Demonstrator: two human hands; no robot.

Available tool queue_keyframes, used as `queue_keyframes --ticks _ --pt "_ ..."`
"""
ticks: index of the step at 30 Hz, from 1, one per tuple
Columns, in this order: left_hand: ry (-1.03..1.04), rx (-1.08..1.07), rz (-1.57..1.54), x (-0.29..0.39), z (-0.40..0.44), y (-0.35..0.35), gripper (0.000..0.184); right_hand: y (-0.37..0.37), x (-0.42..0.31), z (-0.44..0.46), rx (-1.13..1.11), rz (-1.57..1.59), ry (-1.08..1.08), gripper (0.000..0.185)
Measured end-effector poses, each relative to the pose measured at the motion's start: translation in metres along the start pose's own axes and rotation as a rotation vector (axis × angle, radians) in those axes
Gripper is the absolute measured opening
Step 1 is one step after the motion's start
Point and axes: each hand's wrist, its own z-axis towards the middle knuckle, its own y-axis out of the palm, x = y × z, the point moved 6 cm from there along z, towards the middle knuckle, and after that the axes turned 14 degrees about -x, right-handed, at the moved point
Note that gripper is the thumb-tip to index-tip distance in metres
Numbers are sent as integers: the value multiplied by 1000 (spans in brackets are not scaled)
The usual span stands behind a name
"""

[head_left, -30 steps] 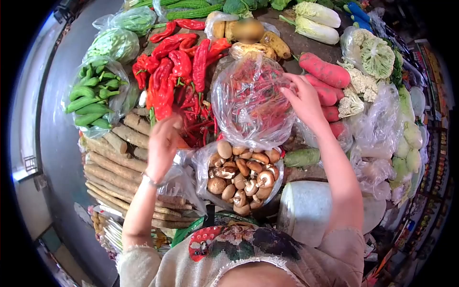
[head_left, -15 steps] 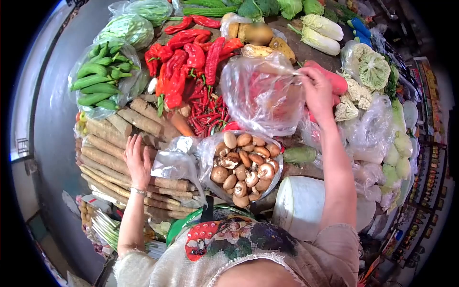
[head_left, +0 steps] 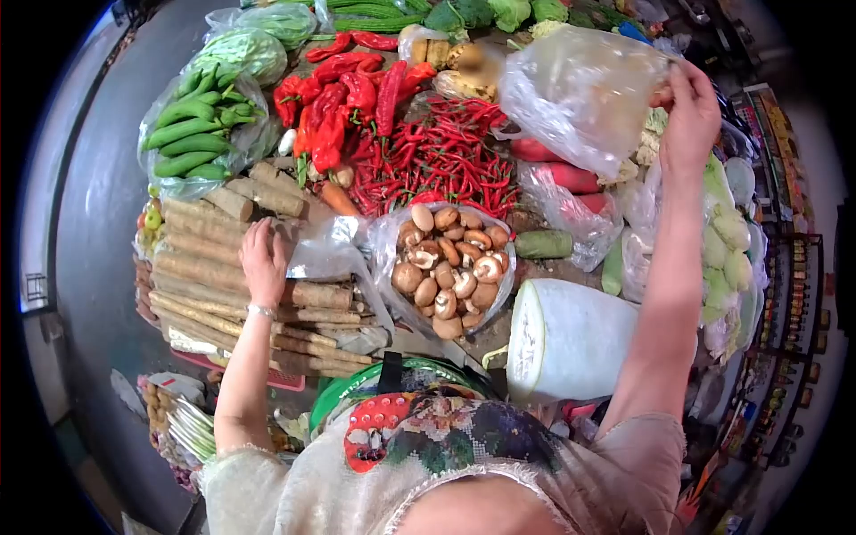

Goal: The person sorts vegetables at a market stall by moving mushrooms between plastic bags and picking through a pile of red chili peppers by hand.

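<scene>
Between the pinched thumb and fingers of my right hand (head_left: 688,120) is the edge of a clear plastic bag (head_left: 580,98), held up at the upper right. The bag looks empty and spreads leftward over part of the produce. My left hand (head_left: 265,263) rests palm down on the brown long roots (head_left: 205,259), fingers loosely apart and holding nothing. Right of that hand lies a crumpled clear plastic sheet (head_left: 325,254). A plastic-lined heap of brown mushrooms (head_left: 450,267) sits in front of me. Thin red chilies (head_left: 437,160) are piled beyond it.
Large red peppers (head_left: 334,116) and bagged green peppers (head_left: 187,134) lie at the upper left. A big cut winter melon (head_left: 575,334) stands under my right arm. Cabbages (head_left: 727,232) line the right side. Shelves (head_left: 776,330) with small goods stand beyond.
My right hand has lifted the plastic bag up and to the right, uncovering the thin red chilies. My left hand has shifted slightly and stays on the roots.
</scene>
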Motion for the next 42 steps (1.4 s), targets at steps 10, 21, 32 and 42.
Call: queue_keyframes --ticks 10,21,32,42 --pt "9 19 9 -10 4 5 32 -47 -5 -36 -67 -93 155 14" --pt "-7 -15 75 -19 2 11 32 -155 -27 -81 112 -67 265 14" --pt "-44 -40 71 -16 6 7 31 -391 104 -217 -360 -1061 976 24" --pt "-12 -31 29 -14 4 4 32 10 61 -124 -816 -728 171 41"
